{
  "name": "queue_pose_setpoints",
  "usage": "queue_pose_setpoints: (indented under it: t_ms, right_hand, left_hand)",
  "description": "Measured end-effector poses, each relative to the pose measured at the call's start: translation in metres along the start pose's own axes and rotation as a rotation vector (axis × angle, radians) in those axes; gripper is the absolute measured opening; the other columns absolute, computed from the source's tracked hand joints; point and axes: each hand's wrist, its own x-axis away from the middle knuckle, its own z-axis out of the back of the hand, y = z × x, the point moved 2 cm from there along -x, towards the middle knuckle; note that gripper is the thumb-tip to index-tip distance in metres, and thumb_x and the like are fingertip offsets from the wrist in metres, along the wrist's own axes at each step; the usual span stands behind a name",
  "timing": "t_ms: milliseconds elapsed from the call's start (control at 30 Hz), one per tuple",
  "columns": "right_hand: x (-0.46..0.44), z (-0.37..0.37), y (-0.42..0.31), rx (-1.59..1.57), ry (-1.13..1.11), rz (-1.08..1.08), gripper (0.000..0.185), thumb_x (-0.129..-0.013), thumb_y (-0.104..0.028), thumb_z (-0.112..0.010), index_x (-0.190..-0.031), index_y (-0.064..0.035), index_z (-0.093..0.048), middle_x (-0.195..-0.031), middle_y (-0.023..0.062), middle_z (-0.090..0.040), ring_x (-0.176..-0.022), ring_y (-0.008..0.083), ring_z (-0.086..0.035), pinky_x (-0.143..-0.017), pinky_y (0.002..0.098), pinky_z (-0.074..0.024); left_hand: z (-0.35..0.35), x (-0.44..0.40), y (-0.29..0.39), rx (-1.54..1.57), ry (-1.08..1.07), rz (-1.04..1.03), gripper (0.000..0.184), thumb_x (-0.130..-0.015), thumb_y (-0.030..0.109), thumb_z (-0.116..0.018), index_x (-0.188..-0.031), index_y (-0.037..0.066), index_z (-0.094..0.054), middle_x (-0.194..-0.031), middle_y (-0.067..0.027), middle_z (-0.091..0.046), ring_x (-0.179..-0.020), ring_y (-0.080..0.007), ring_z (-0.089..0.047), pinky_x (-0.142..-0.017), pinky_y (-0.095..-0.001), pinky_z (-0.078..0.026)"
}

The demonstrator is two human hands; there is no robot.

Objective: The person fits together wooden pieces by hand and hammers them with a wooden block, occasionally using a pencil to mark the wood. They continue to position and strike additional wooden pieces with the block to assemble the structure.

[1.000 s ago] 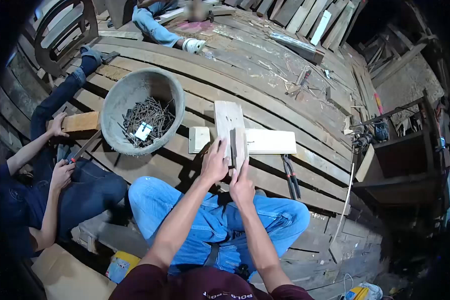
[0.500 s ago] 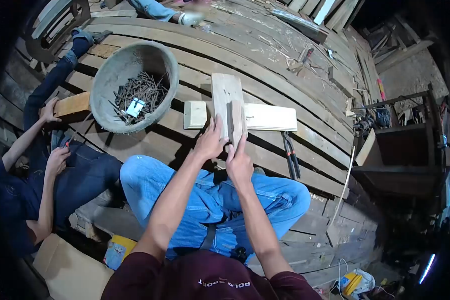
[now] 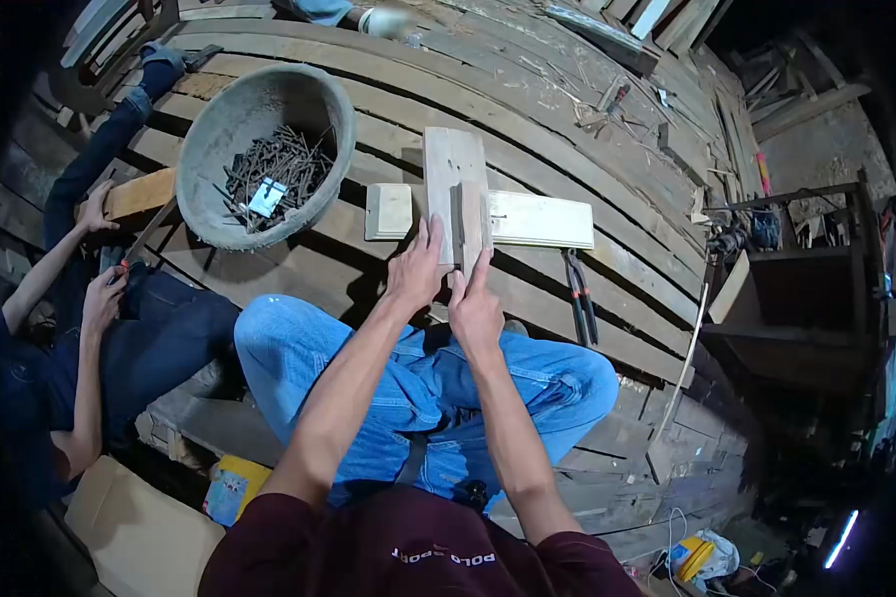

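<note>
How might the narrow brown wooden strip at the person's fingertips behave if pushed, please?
The strip looks straight and solid, so it is probably stiff. Its flat sides should discourage rolling. Resting against the wider pale wooden board, it might slide along that if unfastened.

View apparently tilted, cropping far leg (image 3: 321,10).

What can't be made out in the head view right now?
All in the head view:
Whether the pale block and pale board join: the plank covers the space between.
Some fingertips of the right hand: hidden by the hand itself.
The floor of the bucket: covered by the nails.
The upper body of the far person: cut off by the top edge.
</note>
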Motion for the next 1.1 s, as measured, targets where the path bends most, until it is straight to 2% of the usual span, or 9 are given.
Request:
queue_pose_setpoints:
  t_ms: [267,367,567,800,833,867,933,1033,1100]
  right_hand:
    - [0.012,-0.001,0.001,0.023,0.022,0.05,0.073,-0.099,-0.034,-0.051,-0.158,-0.0107,-0.014,-0.072,0.0295,-0.066,-0.065,0.0484,-0.066,-0.059,0.0577,-0.052]
    - [-0.009,0.0,-0.005,0.004,0.046,0.037,0.072,-0.1,-0.034,-0.051,-0.158,-0.0138,-0.015,-0.072,0.0292,-0.066,-0.066,0.049,-0.065,-0.059,0.0583,-0.0512]
    - [0.023,-0.006,0.012,-0.004,0.002,0.019,0.072,-0.1,-0.035,-0.05,-0.158,-0.0149,-0.013,-0.075,0.0287,-0.067,-0.066,0.0488,-0.066,-0.058,0.0582,-0.051]
    - [-0.009,-0.005,-0.005,0.047,0.028,-0.025,0.069,-0.101,-0.042,-0.047,-0.157,-0.0126,-0.019,-0.078,0.0301,-0.067,-0.072,0.0491,-0.066,-0.063,0.0586,-0.0508]
    - [-0.007,0.0,-0.009,0.022,-0.005,-0.041,0.069,-0.101,-0.04,-0.047,-0.157,-0.0117,-0.019,-0.078,0.0312,-0.066,-0.073,0.0506,-0.066,-0.066,0.0595,-0.0504]
    - [-0.003,0.004,-0.01,-0.002,-0.031,-0.063,0.07,-0.101,-0.039,-0.048,-0.157,-0.0111,-0.017,-0.078,0.0313,-0.066,-0.07,0.0502,-0.065,-0.063,0.0585,-0.0501]
    - [0.007,0.006,-0.008,-0.009,-0.01,-0.002,0.074,-0.1,-0.035,-0.05,-0.158,-0.0107,-0.012,-0.077,0.0309,-0.066,-0.065,0.0493,-0.064,-0.058,0.0577,-0.0493]
    - [0.014,0.005,-0.001,0.077,0.015,-0.013,0.072,-0.099,-0.036,-0.051,-0.158,-0.0125,-0.017,-0.077,0.0287,-0.067,-0.067,0.0476,-0.066,-0.061,0.0575,-0.0508]
    - [0.008,0.004,0.001,0.059,0.049,-0.007,0.072,-0.099,-0.036,-0.052,-0.158,-0.0127,-0.017,-0.077,0.0282,-0.068,-0.067,0.0476,-0.066,-0.06,0.0581,-0.0506]
  left_hand:
    - [0.002,-0.009,-0.004,-0.026,0.043,0.031,0.085,-0.089,0.025,-0.068,-0.155,0.006,-0.019,-0.153,-0.0247,-0.037,-0.117,-0.0396,-0.06,-0.089,-0.0483,-0.055]
    - [-0.01,-0.013,-0.007,-0.008,0.151,-0.041,0.084,-0.091,0.028,-0.066,-0.156,0.006,-0.018,-0.153,-0.023,-0.038,-0.12,-0.0388,-0.059,-0.09,-0.0481,-0.054]
    - [-0.002,-0.013,-0.003,-0.029,0.062,0.022,0.083,-0.091,0.028,-0.066,-0.156,0.005,-0.018,-0.152,-0.0259,-0.038,-0.123,-0.0395,-0.057,-0.093,-0.0483,-0.053]
    - [0.002,-0.012,0.001,0.001,0.061,0.023,0.081,-0.091,0.029,-0.065,-0.155,0.004,-0.021,-0.151,-0.0267,-0.038,-0.119,-0.0398,-0.058,-0.089,-0.0499,-0.054]
    - [0.008,-0.012,0.006,-0.04,-0.086,0.106,0.083,-0.09,0.029,-0.066,-0.155,0.004,-0.022,-0.149,-0.0273,-0.04,-0.114,-0.041,-0.061,-0.088,-0.0518,-0.054]
    - [0.009,-0.008,0.007,-0.022,0.007,0.058,0.085,-0.087,0.028,-0.068,-0.154,0.003,-0.023,-0.146,-0.029,-0.043,-0.106,-0.0422,-0.065,-0.086,-0.0522,-0.055]
    - [-0.002,-0.011,-0.002,-0.039,0.096,0.0,0.083,-0.086,0.024,-0.069,-0.154,0.003,-0.024,-0.146,-0.0291,-0.042,-0.113,-0.0435,-0.061,-0.088,-0.0514,-0.054]
    - [0.01,-0.008,0.006,0.035,-0.034,0.079,0.082,-0.09,0.022,-0.065,-0.155,0.004,-0.02,-0.155,-0.0294,-0.03,-0.125,-0.0413,-0.055,-0.095,-0.0497,-0.051]
    - [-0.009,-0.012,-0.004,-0.019,0.096,0.02,0.083,-0.09,0.03,-0.066,-0.156,0.007,-0.02,-0.145,-0.0297,-0.043,-0.103,-0.0442,-0.064,-0.084,-0.0526,-0.054]
